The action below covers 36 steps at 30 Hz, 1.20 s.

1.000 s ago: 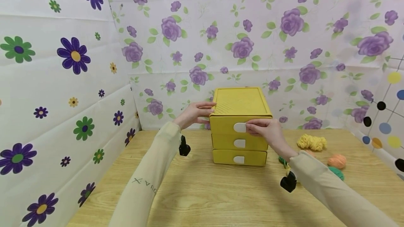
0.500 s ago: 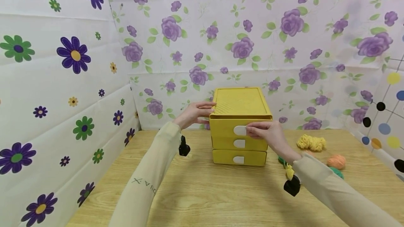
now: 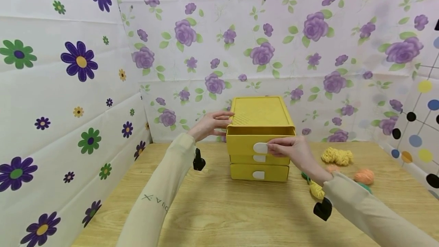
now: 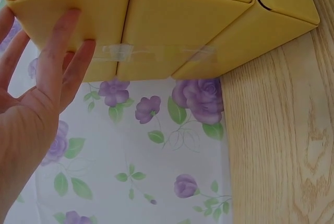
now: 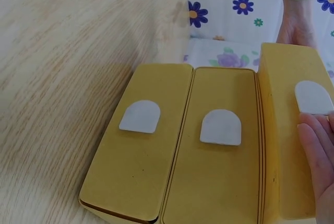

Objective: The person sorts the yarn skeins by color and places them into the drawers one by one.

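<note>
A yellow three-drawer box (image 3: 260, 111) stands at the back of the table. Its top drawer (image 3: 240, 145) is partly pulled out, and a dark gap shows behind the front. My right hand (image 3: 291, 149) pinches the white tab handle (image 3: 260, 148) of that drawer between thumb and fingers. In the right wrist view, the fingertips meet the tab's straight edge. The lower two drawers, the middle drawer (image 5: 222, 177) and bottom drawer (image 5: 130, 166), are shut. My left hand (image 3: 210, 125) rests with extended fingers against the box's left side, as the left wrist view shows.
Yellow yarn (image 3: 337, 156), an orange yarn ball (image 3: 364, 177) and more yarn, partly hidden by the right forearm, lie to the box's right. Wooden table surface (image 3: 240, 212) spreads in front. Flower-patterned sheets (image 3: 192, 68) hang behind and at the left.
The top drawer has come forward out of the box, from nearly flush to partly open. My right hand has moved toward me with its tab. The left hand stays against the side.
</note>
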{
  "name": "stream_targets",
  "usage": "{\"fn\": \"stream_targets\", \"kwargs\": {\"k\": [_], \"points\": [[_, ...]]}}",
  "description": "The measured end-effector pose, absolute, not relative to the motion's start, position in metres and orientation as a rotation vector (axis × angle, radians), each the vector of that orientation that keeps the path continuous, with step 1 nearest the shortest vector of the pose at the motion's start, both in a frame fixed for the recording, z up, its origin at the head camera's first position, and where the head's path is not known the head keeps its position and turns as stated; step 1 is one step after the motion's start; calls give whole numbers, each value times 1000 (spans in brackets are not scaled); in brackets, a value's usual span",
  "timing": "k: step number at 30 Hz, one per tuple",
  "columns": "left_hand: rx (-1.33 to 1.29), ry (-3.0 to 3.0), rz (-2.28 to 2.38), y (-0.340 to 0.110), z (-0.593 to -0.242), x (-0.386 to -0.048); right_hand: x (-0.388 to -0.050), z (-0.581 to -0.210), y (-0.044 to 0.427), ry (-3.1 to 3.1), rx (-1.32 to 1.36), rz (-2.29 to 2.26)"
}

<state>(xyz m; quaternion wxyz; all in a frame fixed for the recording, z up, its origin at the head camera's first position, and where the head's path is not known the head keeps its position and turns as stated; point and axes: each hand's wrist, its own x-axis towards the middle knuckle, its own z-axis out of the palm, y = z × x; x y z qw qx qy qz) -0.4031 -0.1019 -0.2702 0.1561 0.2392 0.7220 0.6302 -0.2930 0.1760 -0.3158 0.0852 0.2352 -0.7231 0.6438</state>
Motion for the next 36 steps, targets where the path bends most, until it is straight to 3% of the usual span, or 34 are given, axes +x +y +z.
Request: {"fn": "stream_targets", "kwargs": {"k": [36], "points": [[732, 2039, 1803, -104, -271, -401, -266, -315, 172, -2119, 711, 1988]]}}
